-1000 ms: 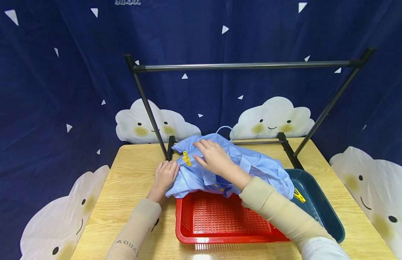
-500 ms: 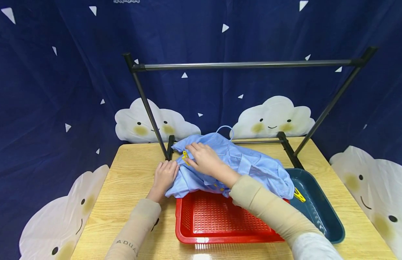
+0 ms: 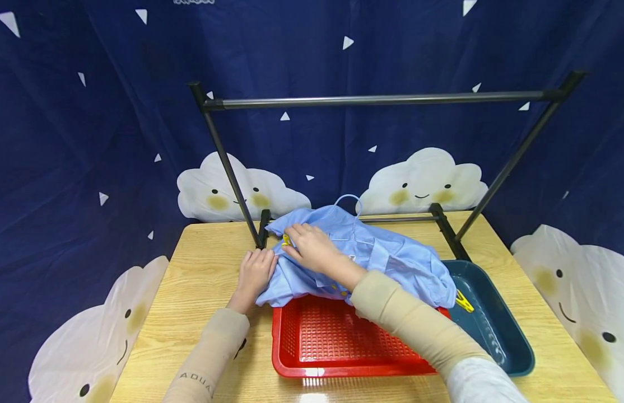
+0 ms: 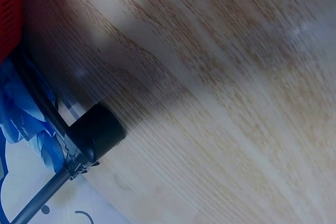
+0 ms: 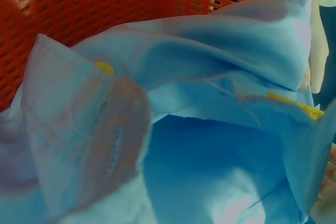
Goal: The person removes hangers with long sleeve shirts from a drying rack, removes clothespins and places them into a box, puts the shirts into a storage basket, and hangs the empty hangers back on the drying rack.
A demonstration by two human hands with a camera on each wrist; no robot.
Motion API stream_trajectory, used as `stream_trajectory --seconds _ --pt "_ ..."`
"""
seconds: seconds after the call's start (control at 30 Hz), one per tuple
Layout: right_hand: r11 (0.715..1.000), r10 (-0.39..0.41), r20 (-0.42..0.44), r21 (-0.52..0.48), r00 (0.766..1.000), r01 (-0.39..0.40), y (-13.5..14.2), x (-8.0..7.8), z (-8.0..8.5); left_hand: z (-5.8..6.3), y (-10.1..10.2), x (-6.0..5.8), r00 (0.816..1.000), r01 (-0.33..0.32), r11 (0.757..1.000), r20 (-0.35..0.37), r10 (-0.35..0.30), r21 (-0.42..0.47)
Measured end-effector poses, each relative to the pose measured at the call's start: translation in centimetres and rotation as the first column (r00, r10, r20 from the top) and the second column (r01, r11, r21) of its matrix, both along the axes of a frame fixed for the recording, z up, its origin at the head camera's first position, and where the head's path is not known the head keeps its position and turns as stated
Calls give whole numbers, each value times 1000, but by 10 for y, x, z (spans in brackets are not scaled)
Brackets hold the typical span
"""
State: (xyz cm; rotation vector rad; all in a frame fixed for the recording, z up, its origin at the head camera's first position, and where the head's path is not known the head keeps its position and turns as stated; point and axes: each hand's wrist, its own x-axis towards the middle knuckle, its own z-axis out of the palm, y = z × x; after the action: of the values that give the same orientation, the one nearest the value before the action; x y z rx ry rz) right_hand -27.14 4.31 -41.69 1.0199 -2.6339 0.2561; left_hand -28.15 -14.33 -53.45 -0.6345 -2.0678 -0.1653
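Note:
A light blue shirt (image 3: 392, 260) lies spread over the back of a red basket (image 3: 359, 371). The hook of a blue hanger (image 3: 348, 196) sticks up from it at the back. My left hand (image 3: 256, 272) grips the shirt's left edge, close to the rack's foot. A yellow clothespin (image 3: 286, 240) sits on the cloth near that edge, and my right hand (image 3: 312, 248) pinches it between thumb and fingers, partly hiding it. In the right wrist view the clothespin (image 5: 296, 104) shows at the shirt's edge, beyond folds of blue cloth (image 5: 210, 51).
A black clothes rack (image 3: 382, 101) stands over the back of the wooden table (image 3: 206, 280). At the right a dark teal tray (image 3: 516, 336) lies partly under the shirt. Another yellow clothespin (image 3: 464, 301) is at the shirt's right end, over that tray.
My right hand has moved left and a little down across the shirt to the yellow clothespin, and its fingers have closed on it. The left hand has stayed in place.

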Motion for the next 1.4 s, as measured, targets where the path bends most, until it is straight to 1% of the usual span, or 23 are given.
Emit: stream_trajectory --seconds 0.23,0.47,0.6,0.7,0.77,0.97,1.07,1.3,1.4 --pt "1000 10 4 -23 1000 -10 -3 0 -2 -1 0 0 1000 14 1000 4 -14 3" --pt "998 52 -19 -35 998 -53 -3 3 -2 -1 -1 0 1000 0 1000 -8 0 -4" --pt "997 70 -30 -39 997 -71 -3 3 -2 0 0 0 1000 5 1000 -11 -5 -1" --pt "996 78 -38 -30 996 -79 -2 2 -2 0 0 0 1000 12 1000 -8 -12 1" --pt "996 82 -43 -27 996 -83 -2 2 -2 0 0 0 1000 2 1000 -6 -2 -6" --pt "993 103 -61 -46 993 -106 -1 3 -2 2 -1 2 1000 -4 1000 18 4 -14" --pt "991 115 -77 -53 990 -119 0 2 -2 2 -1 3 999 -3 1000 34 3 -15" --pt "987 137 -137 -64 981 -147 0 2 -5 3 0 2 1000 -6 1000 24 6 -15" --pt "985 139 -148 -78 979 -152 0 2 -5 3 0 3 999 -7 1000 38 8 -18"
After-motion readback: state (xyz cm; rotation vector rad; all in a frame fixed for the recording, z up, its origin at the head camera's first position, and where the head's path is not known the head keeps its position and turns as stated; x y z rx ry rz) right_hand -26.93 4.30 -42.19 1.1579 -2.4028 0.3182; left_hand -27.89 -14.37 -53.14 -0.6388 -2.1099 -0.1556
